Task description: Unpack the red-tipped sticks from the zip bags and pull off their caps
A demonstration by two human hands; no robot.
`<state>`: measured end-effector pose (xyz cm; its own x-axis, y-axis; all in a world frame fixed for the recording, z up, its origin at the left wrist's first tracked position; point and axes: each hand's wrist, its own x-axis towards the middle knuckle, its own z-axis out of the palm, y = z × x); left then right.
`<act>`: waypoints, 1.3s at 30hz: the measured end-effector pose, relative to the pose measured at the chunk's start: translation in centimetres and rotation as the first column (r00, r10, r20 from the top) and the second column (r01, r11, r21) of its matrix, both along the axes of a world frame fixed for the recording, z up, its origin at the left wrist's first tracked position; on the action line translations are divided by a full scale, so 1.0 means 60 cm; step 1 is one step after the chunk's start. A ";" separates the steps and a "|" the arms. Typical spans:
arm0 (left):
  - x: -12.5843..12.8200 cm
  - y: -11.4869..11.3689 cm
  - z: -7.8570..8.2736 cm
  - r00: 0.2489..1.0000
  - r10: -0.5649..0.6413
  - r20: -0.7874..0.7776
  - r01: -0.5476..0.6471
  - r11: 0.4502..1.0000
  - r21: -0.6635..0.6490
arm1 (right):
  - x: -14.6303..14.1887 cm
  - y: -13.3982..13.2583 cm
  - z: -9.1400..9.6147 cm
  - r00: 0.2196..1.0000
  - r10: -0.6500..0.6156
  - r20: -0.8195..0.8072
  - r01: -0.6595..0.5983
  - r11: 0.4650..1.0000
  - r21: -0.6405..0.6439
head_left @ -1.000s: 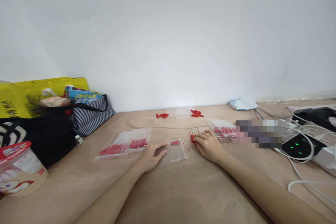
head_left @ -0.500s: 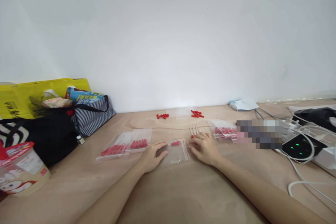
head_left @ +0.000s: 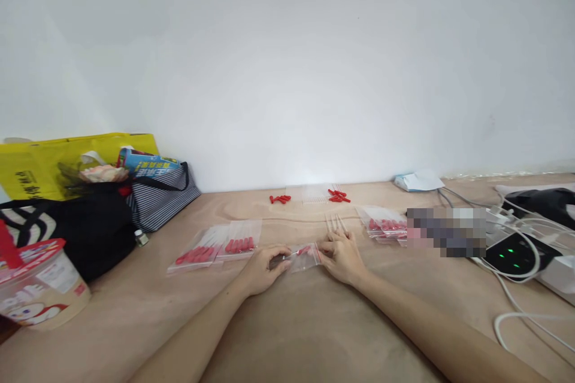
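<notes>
My left hand pinches the left side of a small clear zip bag on the tan table, and one red-capped piece shows inside it. My right hand has its fingers curled at the bag's right edge, pinching there. Just beyond the right hand lie a few thin clear sticks. Left of my left hand lie filled bags of red pieces. More filled bags lie to the right. Loose red caps and more red caps sit by the wall.
A striped bag, black bag and yellow bag crowd the left. A printed tub stands at the front left. A power strip with white cables fills the right. A folded mask lies by the wall.
My right hand moved left from the sticks to the bag's right edge. The bag, flat under my left hand before, is now bunched and gripped between both hands.
</notes>
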<state>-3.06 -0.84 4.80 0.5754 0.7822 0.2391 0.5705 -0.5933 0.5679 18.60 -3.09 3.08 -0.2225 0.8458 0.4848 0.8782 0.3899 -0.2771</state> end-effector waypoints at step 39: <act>-0.001 -0.001 0.002 0.998 0.000 -0.067 0.001 1.000 0.010 | 0.104 0.003 -0.011 0.494 0.083 -0.866 0.120 0.979 0.163</act>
